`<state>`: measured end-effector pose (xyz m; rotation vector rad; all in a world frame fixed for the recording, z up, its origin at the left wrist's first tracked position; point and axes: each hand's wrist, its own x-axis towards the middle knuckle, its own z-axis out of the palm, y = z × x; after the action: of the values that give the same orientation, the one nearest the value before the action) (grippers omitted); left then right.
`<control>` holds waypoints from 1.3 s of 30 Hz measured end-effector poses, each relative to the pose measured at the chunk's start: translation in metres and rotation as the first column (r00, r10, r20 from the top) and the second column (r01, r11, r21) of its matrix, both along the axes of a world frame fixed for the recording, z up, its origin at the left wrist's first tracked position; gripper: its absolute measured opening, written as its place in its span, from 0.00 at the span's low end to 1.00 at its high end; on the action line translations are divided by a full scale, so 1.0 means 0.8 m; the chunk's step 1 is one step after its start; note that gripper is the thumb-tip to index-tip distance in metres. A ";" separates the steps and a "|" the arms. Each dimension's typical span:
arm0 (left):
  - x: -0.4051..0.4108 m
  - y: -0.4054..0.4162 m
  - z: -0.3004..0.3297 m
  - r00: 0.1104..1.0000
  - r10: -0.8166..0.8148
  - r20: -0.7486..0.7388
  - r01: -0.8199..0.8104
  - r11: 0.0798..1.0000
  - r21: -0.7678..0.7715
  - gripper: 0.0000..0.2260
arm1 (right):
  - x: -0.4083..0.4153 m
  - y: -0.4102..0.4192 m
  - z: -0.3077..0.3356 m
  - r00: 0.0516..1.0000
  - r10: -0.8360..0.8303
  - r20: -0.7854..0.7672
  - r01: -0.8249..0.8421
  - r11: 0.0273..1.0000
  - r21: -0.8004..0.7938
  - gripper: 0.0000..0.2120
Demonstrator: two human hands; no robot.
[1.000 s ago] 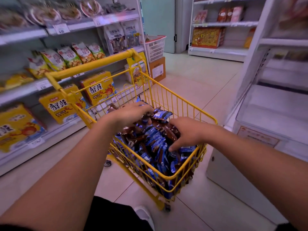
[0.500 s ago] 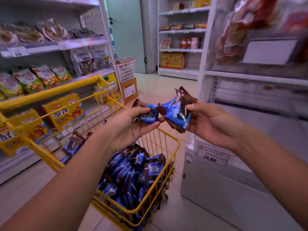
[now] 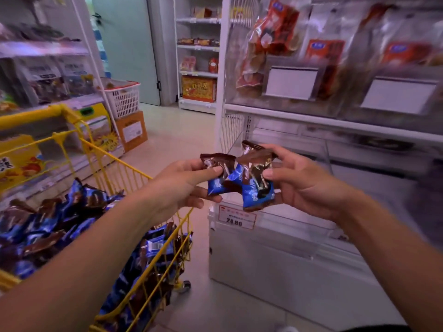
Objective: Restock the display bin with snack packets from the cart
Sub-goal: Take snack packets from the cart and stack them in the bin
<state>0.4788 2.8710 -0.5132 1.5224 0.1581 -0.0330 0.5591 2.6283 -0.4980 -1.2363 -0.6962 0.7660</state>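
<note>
My left hand point(image 3: 182, 185) pinches a blue and brown snack packet point(image 3: 217, 180) between thumb and fingers. Close beside it, my right hand point(image 3: 302, 185) grips another blue and brown snack packet point(image 3: 255, 185). The two packets touch in the air, just over the front rim of the clear display bin point(image 3: 275, 226), which carries a price tag point(image 3: 236, 218) reading 24.80. At lower left stands the yellow wire cart point(image 3: 124, 164), heaped with several more blue and brown packets point(image 3: 55, 216).
Shelves of packaged goods line the left side. Red packets point(image 3: 271, 41) hang above the bin on the white rack at right. A white basket point(image 3: 123, 95) on a cardboard box point(image 3: 133, 130) stands down the aisle, before a pale door point(image 3: 127, 46).
Both hands left the cart's heap, each lifting a packet, and swung right toward the display bin. The view turned right with them.
</note>
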 end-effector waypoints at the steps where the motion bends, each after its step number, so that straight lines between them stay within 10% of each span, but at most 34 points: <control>1: 0.002 0.000 -0.001 0.999 0.023 0.034 -0.024 0.999 0.031 0.15 | 0.002 -0.002 0.000 1.000 0.001 0.003 -0.001 1.000 0.002 0.25; 5: 0.007 -0.013 -0.007 0.986 0.110 0.123 -0.109 0.994 -0.015 0.05 | 0.004 0.003 -0.007 0.998 -0.068 -0.004 0.068 0.998 -0.016 0.24; 10: 0.010 -0.037 -0.007 0.982 0.174 0.074 -0.164 0.978 -0.132 0.24 | -0.008 0.027 -0.013 0.974 -0.213 -0.082 0.218 0.974 0.056 0.22; 22: 0.014 -0.035 -0.016 0.934 -0.012 0.356 -0.121 0.930 0.348 0.30 | -0.026 0.065 -0.030 0.931 -0.355 -0.084 0.365 0.911 0.191 0.15; 31: 0.011 -0.032 -0.018 0.910 -0.114 0.400 -0.130 0.835 0.535 0.28 | -0.010 0.045 -0.034 0.914 -0.334 0.230 0.331 0.942 0.053 0.21; 39: 0.033 -0.043 -0.015 0.924 -0.062 0.377 -0.142 0.861 0.489 0.30 | -0.011 0.053 -0.038 0.941 -0.337 0.019 0.328 0.927 0.179 0.21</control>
<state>0.5052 2.8364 -0.5254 2.0238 -0.1283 0.3683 0.5501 2.6706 -0.5283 -1.1767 -0.5603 0.3853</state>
